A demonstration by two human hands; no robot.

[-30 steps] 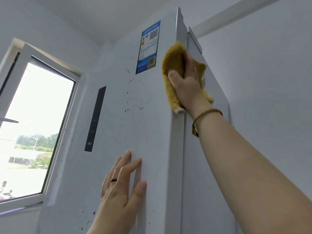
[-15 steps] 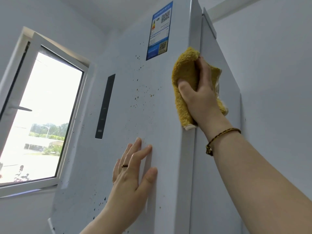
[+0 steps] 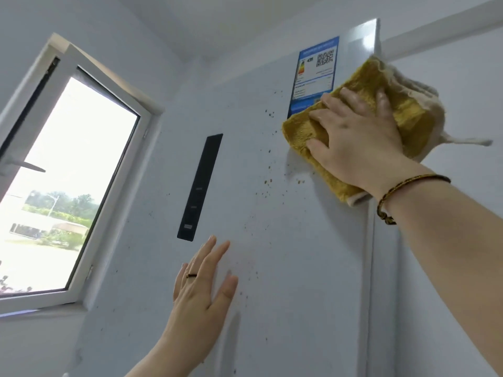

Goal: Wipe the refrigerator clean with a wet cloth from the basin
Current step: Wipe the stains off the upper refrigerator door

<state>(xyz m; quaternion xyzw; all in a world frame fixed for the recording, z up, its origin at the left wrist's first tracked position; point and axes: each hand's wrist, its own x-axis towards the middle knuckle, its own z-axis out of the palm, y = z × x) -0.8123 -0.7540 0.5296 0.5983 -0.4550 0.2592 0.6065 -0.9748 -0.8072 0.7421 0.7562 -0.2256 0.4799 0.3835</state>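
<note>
1. Right hand [image 3: 362, 142] is up in the upper right of the frame, fingers spread and nearly straight, palm pressing the cloth [image 3: 408, 110] flat against the fridge [image 3: 285, 268] door.
2. The cloth is mustard yellow with a pale backing; its left edge overlaps the bottom of the label [image 3: 315, 74], and its right side folds round the door's right edge, with a pale corner sticking out towards the wall.
3. A braided bracelet [image 3: 392, 194] sits on the right wrist, just below the cloth's lower corner.
4. Left hand [image 3: 201, 289] is at lower centre, open, fingers straight and together, flat against the door and holding nothing. A dark ring [image 3: 191, 275] shows on one finger.
5. The fridge fills the middle of the frame, seen from below, pale and glossy. Brown specks [image 3: 268, 182] are scattered over the door, thickest between the two hands and left of the cloth.
6. A narrow black panel [image 3: 200, 187] runs up the door at centre, just above the left fingertips.
7. The label is blue and white with a QR code, near the door's top right corner.
8. A window [image 3: 68, 186] takes the left of the frame, its sash swung open, with trees and bright daylight outside.
</note>
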